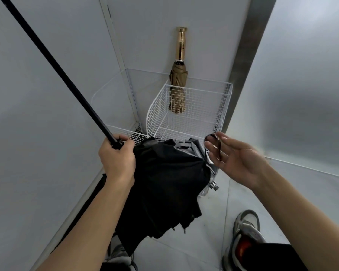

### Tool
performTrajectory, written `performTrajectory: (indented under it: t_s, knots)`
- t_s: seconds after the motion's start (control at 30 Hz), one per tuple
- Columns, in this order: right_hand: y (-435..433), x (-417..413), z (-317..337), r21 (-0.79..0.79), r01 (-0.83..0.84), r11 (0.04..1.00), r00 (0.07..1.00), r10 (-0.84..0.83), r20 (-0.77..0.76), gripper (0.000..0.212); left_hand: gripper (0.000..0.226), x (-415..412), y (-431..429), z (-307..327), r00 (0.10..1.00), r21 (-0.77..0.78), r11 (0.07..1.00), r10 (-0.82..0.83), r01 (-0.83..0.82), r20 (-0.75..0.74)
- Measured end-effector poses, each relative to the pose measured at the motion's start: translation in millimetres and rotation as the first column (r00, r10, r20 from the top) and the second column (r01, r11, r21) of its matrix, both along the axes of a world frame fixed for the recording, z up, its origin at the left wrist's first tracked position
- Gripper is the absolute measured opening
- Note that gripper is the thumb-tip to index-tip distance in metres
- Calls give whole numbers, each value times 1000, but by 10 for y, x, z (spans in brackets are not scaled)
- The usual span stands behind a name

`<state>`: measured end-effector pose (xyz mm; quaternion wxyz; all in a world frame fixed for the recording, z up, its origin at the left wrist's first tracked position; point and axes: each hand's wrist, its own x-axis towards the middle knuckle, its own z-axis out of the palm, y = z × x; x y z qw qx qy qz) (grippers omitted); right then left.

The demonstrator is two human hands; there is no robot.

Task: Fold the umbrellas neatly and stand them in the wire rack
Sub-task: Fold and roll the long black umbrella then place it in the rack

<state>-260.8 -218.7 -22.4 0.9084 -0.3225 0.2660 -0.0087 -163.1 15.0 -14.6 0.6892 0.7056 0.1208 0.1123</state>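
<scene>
Black fabric of a half-collapsed umbrella (pixel 164 173) hung in loose, unfolded bunches at the centre, above a pale floor (pixel 213 241). The left hand (pixel 116 159) gripped it with fingers curled around the base of its long black shaft (pixel 53 63), which ran up toward the top left corner. The right hand (pixel 235 157) was held just beside the canopy, palm up, fingers spread and relaxed. A small dark strap loop (pixel 216 144) showed blurred at its fingertips; whether they touched it could not be told. Behind the hands, in the corner of the white walls, stood a white wire rack (pixel 157 114). A folded tan umbrella (pixel 178 90) stood upright in its back compartment, its gold handle (pixel 180 44) against the wall. A grey sneaker (pixel 247 231) was at the lower right.
</scene>
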Motion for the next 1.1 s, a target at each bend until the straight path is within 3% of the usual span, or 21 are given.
performTrajectory:
  t_s: [0.07, 0.17, 0.27, 0.3, 0.4, 0.5, 0.57, 0.67, 0.8, 0.9, 1.1]
  knots:
    - [-39, -6, -23, -256, 3, 967, 999, -15, -45, 40, 27, 8, 1, -20, 1000, -2, 1000, 7, -7, -26]
    - [17, -56, -22, -713, -15, 701, 990, -90, -109, 47, 26, 25, 23, -37, 999, -10, 1000, 23, -23, -49]
    - [90, -158, 47, -901, 28, 434, 991, -131, -33, 18, 25, 58, 52, -31, 998, -13, 999, 48, -48, -43]
    - [99, -198, 53, -921, -20, 388, 995, -84, -57, 30, 25, 69, 57, -26, 997, -12, 998, 61, -61, -36]
    - [188, -283, 85, -848, -341, 406, 940, 136, -313, 61, 24, 88, 74, -6, 996, -16, 996, 85, -85, -28]
    - [281, -244, -13, -705, -521, 482, 854, 275, -442, 66, 24, 86, 84, -8, 996, -38, 996, 81, -82, -31]
    - [341, -187, -56, -568, -526, 632, 847, 336, -411, 57, 24, 69, 73, -15, 997, -56, 996, 70, -72, -28]
    - [409, -129, -71, -285, -422, 861, 901, 361, -241, 36, 24, 53, 62, -3, 998, -73, 995, 61, -62, -17]
    - [346, -89, -97, -56, -366, 929, 930, 362, -67, 40, 27, 94, 109, 5, 998, -75, 995, 69, -69, -8]
    - [266, -122, -78, -92, -385, 918, 922, 388, 6, 67, 27, 134, 145, -6, 997, -73, 994, 76, -77, -8]
    - [294, -189, -30, -424, -324, 846, 937, 348, -22, 57, 24, 162, 176, -44, 995, -64, 993, 102, -102, -8]
